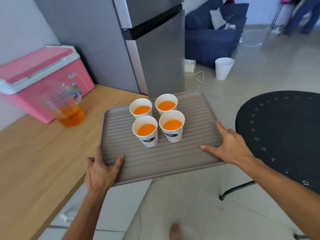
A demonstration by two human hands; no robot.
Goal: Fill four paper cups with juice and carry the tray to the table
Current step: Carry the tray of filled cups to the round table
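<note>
A grey ribbed tray [195,116] is held in the air, partly past the edge of the wooden counter [34,153]. On it stand several white paper cups [147,130] in a square, each upright and holding orange juice. My left hand [100,170] grips the tray's near left corner, thumb on top. My right hand [232,146] grips its near right edge, thumb on top. A clear measuring jug [69,108] with some orange juice stands on the counter to the left.
A pink cooler box [41,73] sits at the counter's back beside a grey fridge [152,49]. A round black table [284,135] stands on the right. On the floor are a white bin [223,68], a blue sofa [211,38] and my bare foot [175,231].
</note>
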